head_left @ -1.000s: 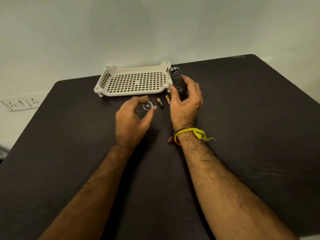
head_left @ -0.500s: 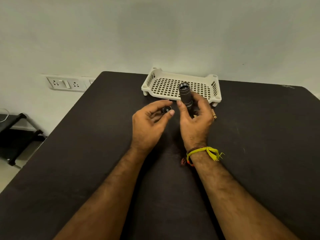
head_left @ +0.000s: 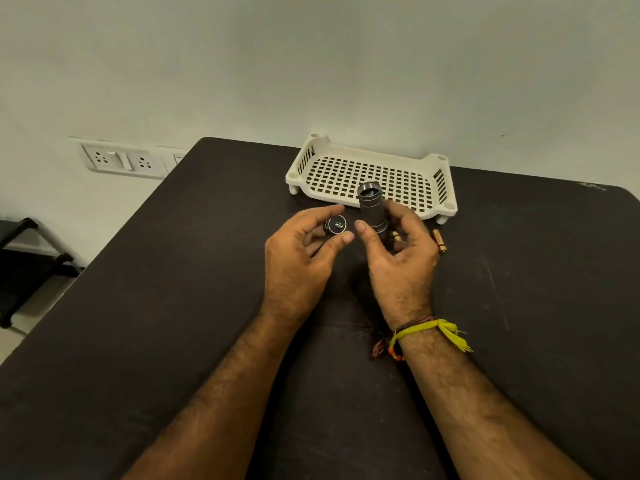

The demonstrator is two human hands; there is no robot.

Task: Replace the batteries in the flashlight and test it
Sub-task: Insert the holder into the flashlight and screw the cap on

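Observation:
My right hand (head_left: 398, 261) grips the grey flashlight body (head_left: 372, 209) upright above the table, its open end facing up. My left hand (head_left: 298, 258) pinches the dark round end cap (head_left: 335, 225) between thumb and fingers, its spring side turned toward me, just left of the body and apart from it. Two gold batteries lie on the black table (head_left: 173, 306): one battery (head_left: 438, 240) right of my right hand, the other battery (head_left: 396, 236) partly hidden behind my right fingers.
A white perforated plastic tray (head_left: 370, 174) stands at the table's far edge, just behind the flashlight. A wall socket panel (head_left: 121, 161) is on the wall at left. The table's left edge drops to a floor with a dark stand (head_left: 20, 265).
The view has swung left, shifting tray and hands to the right in frame. My left hand lifted the cap off the table and turned its spring side up beside the flashlight body.

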